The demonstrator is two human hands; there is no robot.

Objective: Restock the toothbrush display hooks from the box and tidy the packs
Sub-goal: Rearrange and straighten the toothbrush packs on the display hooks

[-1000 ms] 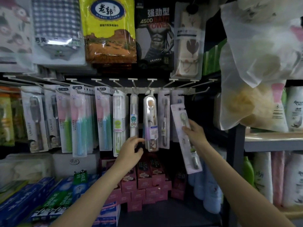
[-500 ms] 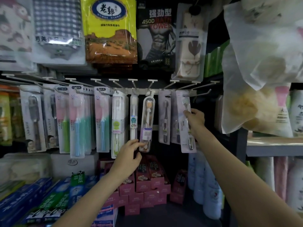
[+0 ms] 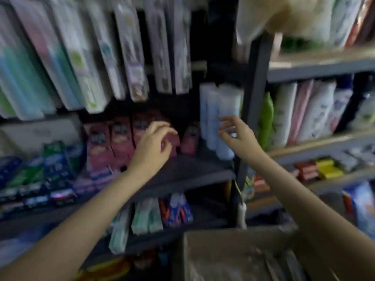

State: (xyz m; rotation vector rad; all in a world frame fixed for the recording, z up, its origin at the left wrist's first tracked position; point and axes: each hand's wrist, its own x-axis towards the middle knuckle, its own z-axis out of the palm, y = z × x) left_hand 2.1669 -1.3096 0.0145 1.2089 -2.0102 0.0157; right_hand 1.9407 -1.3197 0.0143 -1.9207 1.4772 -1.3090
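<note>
Motion blur softens everything. The long hanging toothbrush packs (image 3: 129, 49) look like glossy clear plastic over pale card. The open brown cardboard box (image 3: 229, 252) is matt and rough-looking. The dark grey shelf board (image 3: 192, 171) has a dull painted finish. The pink cartons (image 3: 113, 142) seem printed card; the pale blue bottles (image 3: 215, 110) smooth plastic.

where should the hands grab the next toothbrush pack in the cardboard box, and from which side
Probably from above, through the open top of the cardboard box. The toothbrush packs inside look flat and long, lying stacked, so pinching one by a long edge or its near end seems best. Blur hides finer detail. Both the left hand and right hand look empty, fingers loosely curled.
</note>
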